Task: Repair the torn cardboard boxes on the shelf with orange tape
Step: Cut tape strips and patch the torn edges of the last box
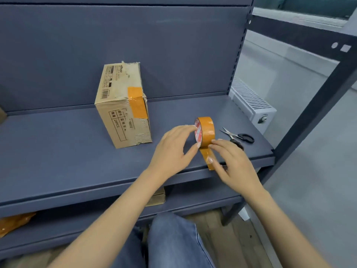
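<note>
Tape roll (pixel 205 131) stands on edge on the grey shelf (pixel 67 151), near the front lip, right of centre. Left hand (pixel 174 149) steadies it: fingertips on the top of the red-and-white core side, thumb low on the same side, so its grip is curled round the roll. Right hand (pixel 232 163) has a pulled-out tape strip (pixel 209 159) between its fingers; the strip runs from the bottom of the roll down toward the shelf's front edge. Right grip is narrow, pinching the strip, index finger lying along it.

Cardboard box (pixel 120 105) sits further back and left on the same shelf, well apart from the hands, standing upright, back corner near the rear panel. Orange tape patch (pixel 137 102) wraps over its upper right edge. Corrugated layer is exposed along the lower right corner, and the top flap edge looks ragged. Printed label and barcode on the top face, "24PCS" on the front face.

Scissors (pixel 238 136), black handles, blades parted, lie on the shelf just right of the roll, partly behind the right hand.

Lower shelf: another cardboard piece (pixel 157 197) showing under the left forearm, orange wrapped item (pixel 13 224) at far left. White radiator (pixel 251 101) beyond the shelf's right end. Blue jeans (pixel 173 242) at the bottom of the view.
</note>
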Demonstrator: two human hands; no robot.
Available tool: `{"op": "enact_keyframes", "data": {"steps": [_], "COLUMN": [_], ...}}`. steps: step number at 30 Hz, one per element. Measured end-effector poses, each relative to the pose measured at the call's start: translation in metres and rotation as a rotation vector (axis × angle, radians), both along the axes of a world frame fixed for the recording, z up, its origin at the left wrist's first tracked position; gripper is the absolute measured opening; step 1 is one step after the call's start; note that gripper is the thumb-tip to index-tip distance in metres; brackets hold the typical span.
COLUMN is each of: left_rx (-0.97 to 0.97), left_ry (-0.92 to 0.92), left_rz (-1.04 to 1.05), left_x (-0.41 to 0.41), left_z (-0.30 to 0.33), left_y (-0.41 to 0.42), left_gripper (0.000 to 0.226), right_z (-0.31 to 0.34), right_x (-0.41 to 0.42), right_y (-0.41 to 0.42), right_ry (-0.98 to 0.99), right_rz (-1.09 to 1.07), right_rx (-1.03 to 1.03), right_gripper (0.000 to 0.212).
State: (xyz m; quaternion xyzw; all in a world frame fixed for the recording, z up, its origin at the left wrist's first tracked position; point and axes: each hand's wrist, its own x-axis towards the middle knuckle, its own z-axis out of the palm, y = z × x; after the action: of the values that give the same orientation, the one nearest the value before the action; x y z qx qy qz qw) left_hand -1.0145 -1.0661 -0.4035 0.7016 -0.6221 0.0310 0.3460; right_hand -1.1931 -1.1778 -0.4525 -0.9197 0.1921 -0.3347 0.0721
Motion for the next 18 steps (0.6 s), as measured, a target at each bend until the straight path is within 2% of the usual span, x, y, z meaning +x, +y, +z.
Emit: {"op": "enact_keyframes", "data": {"steps": [6, 10, 13, 14, 16, 18], "left_rx": [0.126, 0.048, 0.090, 0.116, 0.182, 0.218], "left_ry": [0.205, 0.565, 0.779, 0.798, 0.714, 0.615], "left_rz": [0.015, 0.019, 0.057, 0.058, 0.046, 0.051], "left_x": [-0.017, -0.025, -0.025, -0.023, -0.018, -0.013], "left_z": [-0.029, -0.035, -0.031, -0.030, -0.032, -0.034], "left_y": [-0.018, -0.036, -0.052, -0.057, -0.064, -0.066], "left_gripper": [0.045, 0.029, 0.032, 0.033, 0.036, 0.051], "right_z": [-0.029, -0.038, -0.040, -0.041, -0.043, -0.044], "right_x": [-0.019, -0.020, -0.018, -0.018, -0.017, -0.018], "right_y": [-0.003, -0.006, -0.009, -0.010, -0.011, -0.012], "right_ry": [0.127, 0.103, 0.040, 0.020, -0.020, -0.062], "right_rz": [0.014, 0.027, 0.040, 0.043, 0.052, 0.066], "right_rx": [0.012, 0.009, 0.004, -0.001, -0.034, -0.068], "right_gripper": [0.044, 0.039, 0.034, 0.033, 0.030, 0.026]}}
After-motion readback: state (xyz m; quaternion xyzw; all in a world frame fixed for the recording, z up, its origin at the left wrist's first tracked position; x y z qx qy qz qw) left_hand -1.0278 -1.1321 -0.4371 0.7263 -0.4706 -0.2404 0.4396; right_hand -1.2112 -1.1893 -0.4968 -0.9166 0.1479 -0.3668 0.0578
